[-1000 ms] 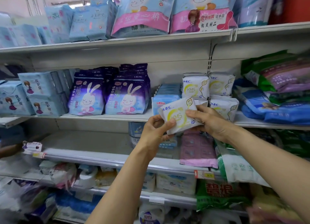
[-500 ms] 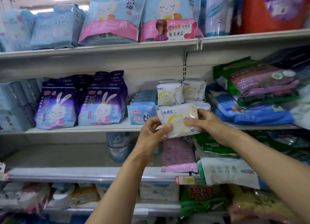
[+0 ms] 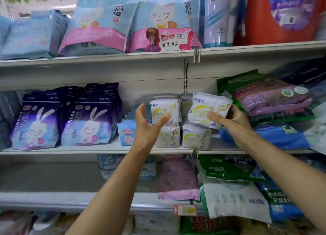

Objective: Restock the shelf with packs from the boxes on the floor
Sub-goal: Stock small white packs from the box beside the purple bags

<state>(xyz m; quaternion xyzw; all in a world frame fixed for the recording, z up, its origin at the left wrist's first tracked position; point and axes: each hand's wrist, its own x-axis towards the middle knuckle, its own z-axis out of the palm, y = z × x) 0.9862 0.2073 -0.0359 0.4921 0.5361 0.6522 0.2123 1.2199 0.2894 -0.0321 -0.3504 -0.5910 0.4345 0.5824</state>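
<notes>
My right hand grips a white ABC pack with a yellow ring, holding it tilted on top of the right-hand column of the same white packs on the middle shelf. The left column of white packs stands two high beside it. My left hand hovers open in front of that left column, fingers spread, holding nothing. The boxes on the floor are out of view.
Purple rabbit packs and a small blue pack stand left of the white stack. Purple, green and blue bags lie piled to its right. Pink and blue bags fill the top shelf; a pink pack and green-white bags lie below.
My left hand has let go of the white pack and opened. My right hand has lifted the pack up and right onto the stack. The view has tilted upward.
</notes>
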